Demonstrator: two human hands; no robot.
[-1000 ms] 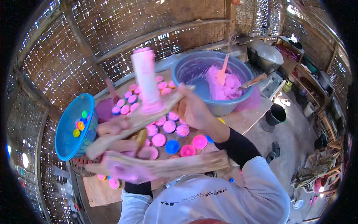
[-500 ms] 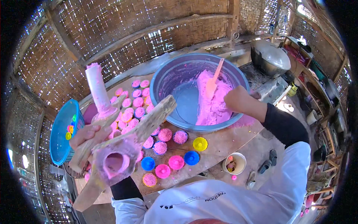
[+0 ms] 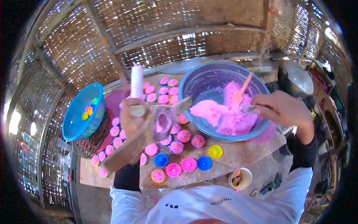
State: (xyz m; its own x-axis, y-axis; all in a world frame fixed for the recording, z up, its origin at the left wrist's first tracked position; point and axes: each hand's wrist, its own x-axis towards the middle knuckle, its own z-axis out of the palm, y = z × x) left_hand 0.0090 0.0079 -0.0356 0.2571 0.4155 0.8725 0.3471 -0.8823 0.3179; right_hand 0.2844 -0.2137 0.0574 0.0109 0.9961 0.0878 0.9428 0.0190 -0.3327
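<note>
Wooden press, left of the grey-blue tub, sits gripped in the left hand, tilted perhaps for easier access; at the tub's right, the right hand pinches a tool handle, apparently to work the pink dough.

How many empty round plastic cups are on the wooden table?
5, along the near side, left to right: blue cup, pink cup, second pink cup, second blue cup, yellow cup. The pink-smeared wooden tool may hide others.

White shirt with small dark lettering, black undersleeves, apparently snug; bare hands.
</note>
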